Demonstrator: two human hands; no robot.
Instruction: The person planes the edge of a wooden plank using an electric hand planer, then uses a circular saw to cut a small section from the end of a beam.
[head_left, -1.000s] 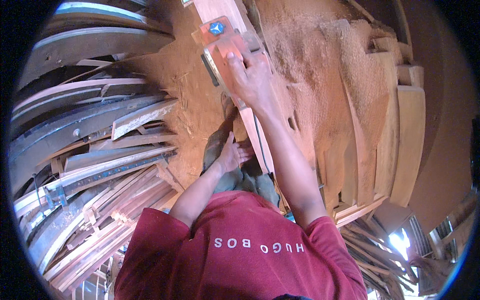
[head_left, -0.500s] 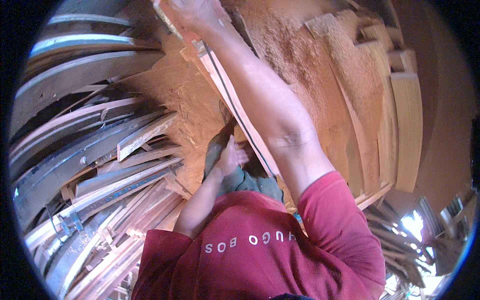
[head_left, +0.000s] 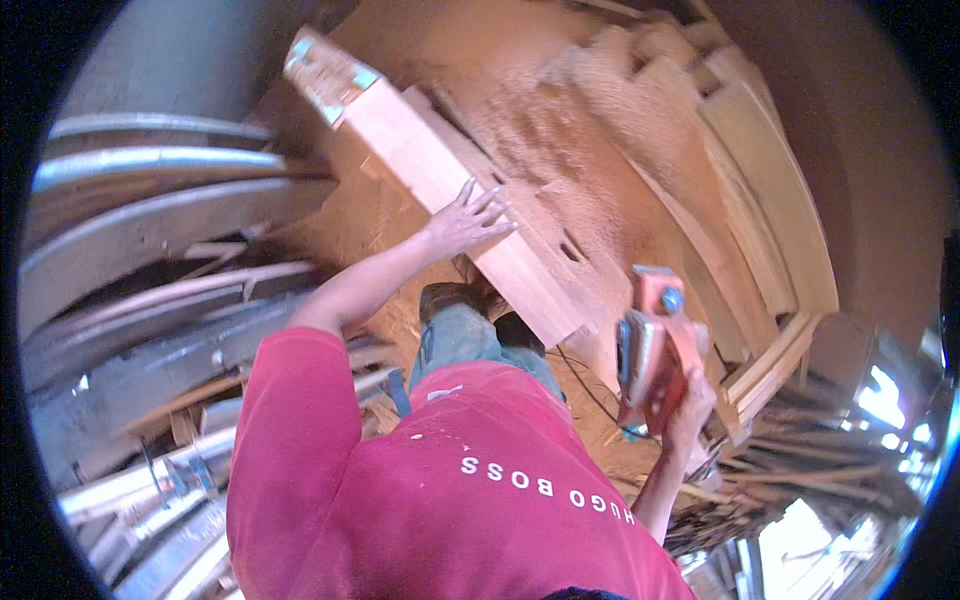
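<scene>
A long, pale wooden beam slants across the middle, with blue-green marks on its far end. Flat on its top face, fingers spread, rests my left hand; it grips nothing. At the right, my right hand is closed around the handle of an orange-red electric planer with a blue knob. The planer is held up off the beam, to the right of its near end. A dark cord shows between the planer and my legs.
Wood shavings cover the ground beyond the beam. Several long boards lie along the right side. Stacked planks crowd the left. More timber is piled at the lower right.
My right hand has come back from the beam's far end, bringing the planer to the lower right. My left hand has moved up from near my legs onto the beam.
</scene>
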